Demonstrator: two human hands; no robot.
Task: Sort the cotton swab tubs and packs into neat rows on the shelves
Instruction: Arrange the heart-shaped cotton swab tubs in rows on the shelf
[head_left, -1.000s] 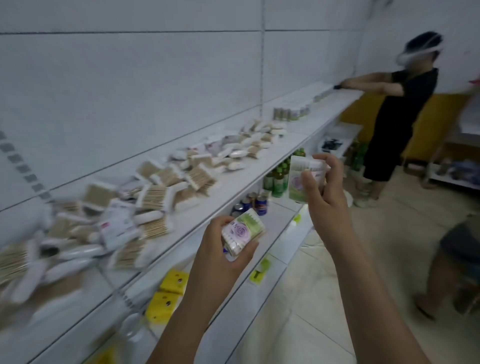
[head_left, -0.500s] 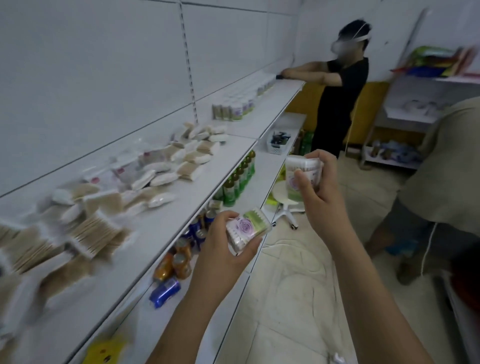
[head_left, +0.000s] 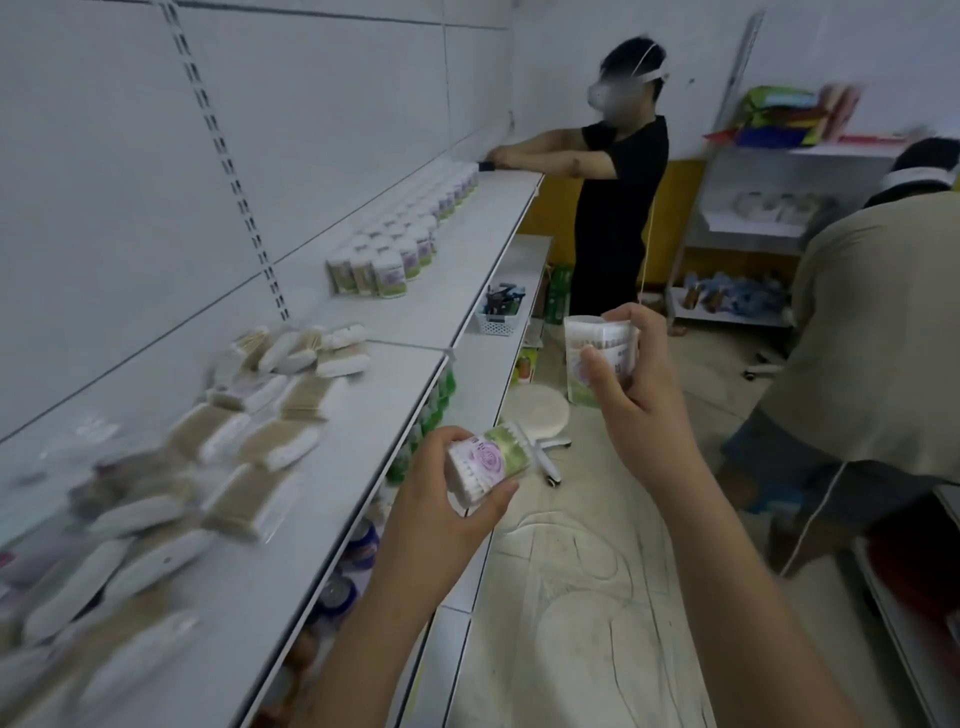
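My left hand (head_left: 441, 499) grips a cotton swab tub (head_left: 491, 460) lying sideways, with a pink and green label. Higher and to the right, my right hand (head_left: 636, 384) holds a second tub (head_left: 592, 358) upright. Both are out over the aisle, off the shelf's front edge. On the top white shelf (head_left: 395, 415) a loose heap of flat swab packs (head_left: 270, 410) spreads along the left. Further along, tubs stand in neat rows (head_left: 400, 249) running toward the far end.
A person in a black shirt (head_left: 618, 208) stands at the far end, arms on the shelf. Another person in beige (head_left: 872, 332) bends over at right. Lower shelves hold green bottles (head_left: 431, 410), cans (head_left: 343, 587) and a white basket (head_left: 498, 317). A round stool (head_left: 535, 415) stands in the aisle.
My view has swung right along the shelf, so the rowed tubs and the far person appear closer. Both hands keep their tubs and hold about the same pose.
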